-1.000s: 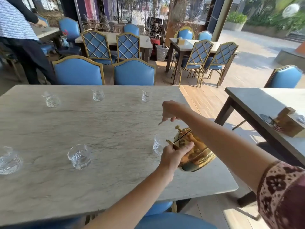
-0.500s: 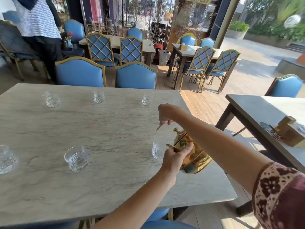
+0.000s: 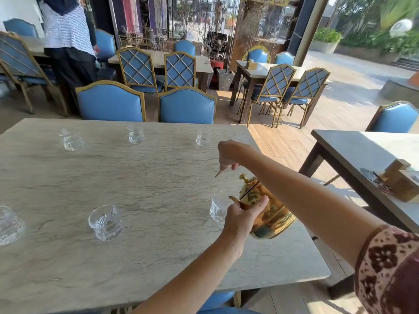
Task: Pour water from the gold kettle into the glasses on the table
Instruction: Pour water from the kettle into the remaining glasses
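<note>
The gold kettle [image 3: 269, 211] hangs tilted to the left above the table's near right part. My right hand [image 3: 229, 152] grips its thin handle from above. My left hand [image 3: 243, 215] clasps the kettle's body beside the spout. The spout's tip sits over the rim of a small glass [image 3: 218, 207] standing just left of the kettle. Several more glasses stand on the marble table [image 3: 158, 191]: a cut glass [image 3: 105, 219] near me, another [image 3: 10, 225] at the left edge, and three along the far side [image 3: 71, 141] [image 3: 135, 134] [image 3: 202, 137]. Whether water is flowing is not visible.
Two blue chairs [image 3: 187, 105] stand against the table's far edge. A second table [image 3: 362, 150] at the right carries a wooden holder [image 3: 401, 182]. A person [image 3: 68, 41] stands at the far left among more tables and chairs.
The kettle stays tilted over the near right glass, with both hands holding as before. The person in the background has walked to the right.
</note>
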